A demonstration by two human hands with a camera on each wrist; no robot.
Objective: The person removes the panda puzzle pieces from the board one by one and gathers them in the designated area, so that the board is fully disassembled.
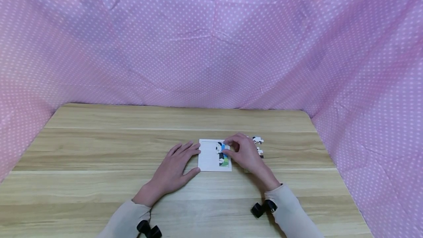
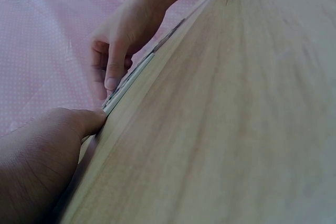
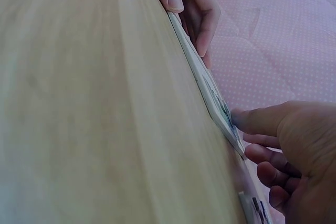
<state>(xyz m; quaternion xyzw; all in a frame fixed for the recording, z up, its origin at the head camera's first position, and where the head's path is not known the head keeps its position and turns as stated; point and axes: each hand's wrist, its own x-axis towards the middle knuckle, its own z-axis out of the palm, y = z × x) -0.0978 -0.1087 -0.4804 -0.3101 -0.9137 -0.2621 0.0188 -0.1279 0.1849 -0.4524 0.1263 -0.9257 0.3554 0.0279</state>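
A white puzzle board lies flat on the table, with panda-pictured pieces along its right side. My left hand lies spread out on the left, its fingertips and thumb touching the board's left edge. Over the right edge, my right hand pinches a blue-and-white puzzle piece between thumb and forefinger, at the board's surface. Just below sits a green-and-black piece in the board. In the right wrist view, the right thumb touches the pieces, and the other fingers curl beneath it.
Loose puzzle pieces lie to the right of the board, partly hidden by the right hand and wrist. The wooden table meets a pink dotted cloth at the back and sides. Black wrist cameras sit on both sleeves.
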